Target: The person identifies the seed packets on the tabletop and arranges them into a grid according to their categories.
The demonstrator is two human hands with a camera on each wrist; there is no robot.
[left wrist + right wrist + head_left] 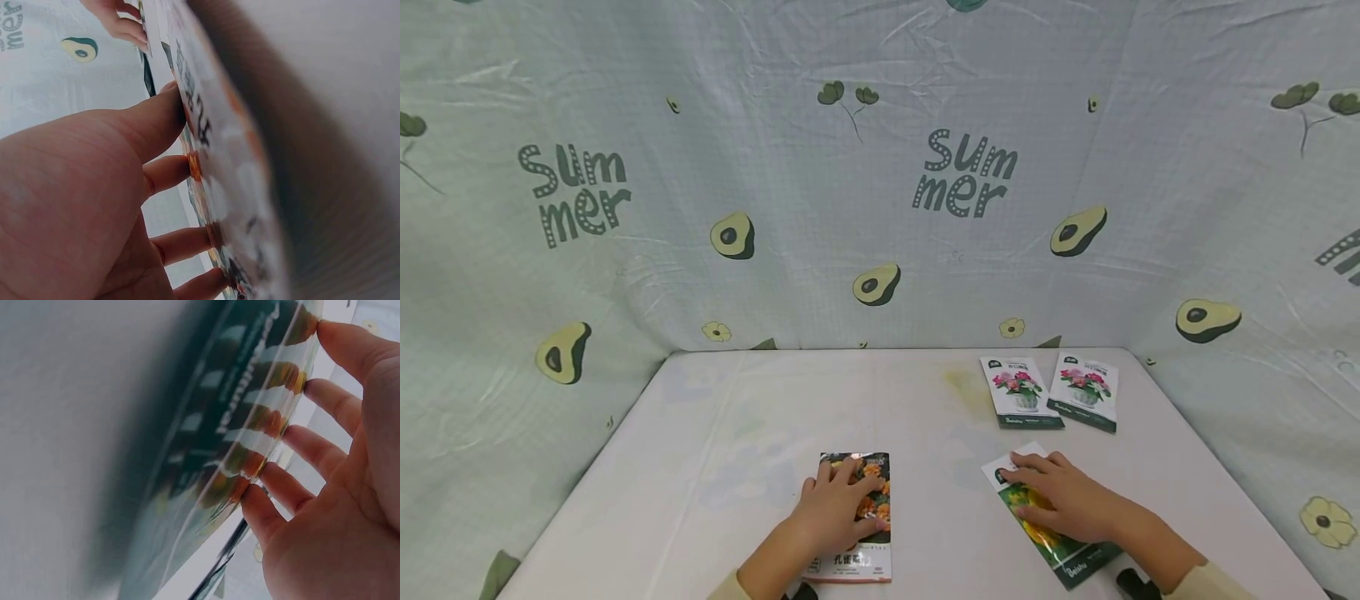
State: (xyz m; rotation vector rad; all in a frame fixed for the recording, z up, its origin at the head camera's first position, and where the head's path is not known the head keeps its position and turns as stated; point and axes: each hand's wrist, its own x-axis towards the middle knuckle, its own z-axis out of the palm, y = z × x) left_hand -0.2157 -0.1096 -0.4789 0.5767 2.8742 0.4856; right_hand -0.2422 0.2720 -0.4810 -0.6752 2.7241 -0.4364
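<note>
My left hand (841, 512) rests on a seed packet with orange flowers (874, 554) that lies on the table. In the left wrist view its thumb and fingertips (181, 245) touch the packet's printed face, spread apart. My right hand (1067, 500) lies over a seed packet with yellow flowers and a green lower band (1078, 562), tilted on the table. The right wrist view shows spread fingertips (315, 397) pressing on that packet's glossy front (240, 425). Part of each packet is hidden under the hand.
Two white seed packets with pink flowers lie at the back right, one on the left (1018, 393) and one on the right (1084, 392). The white table (760, 417) meets a printed curtain (797, 167) at the back and sides. Dark objects sit under both wrists.
</note>
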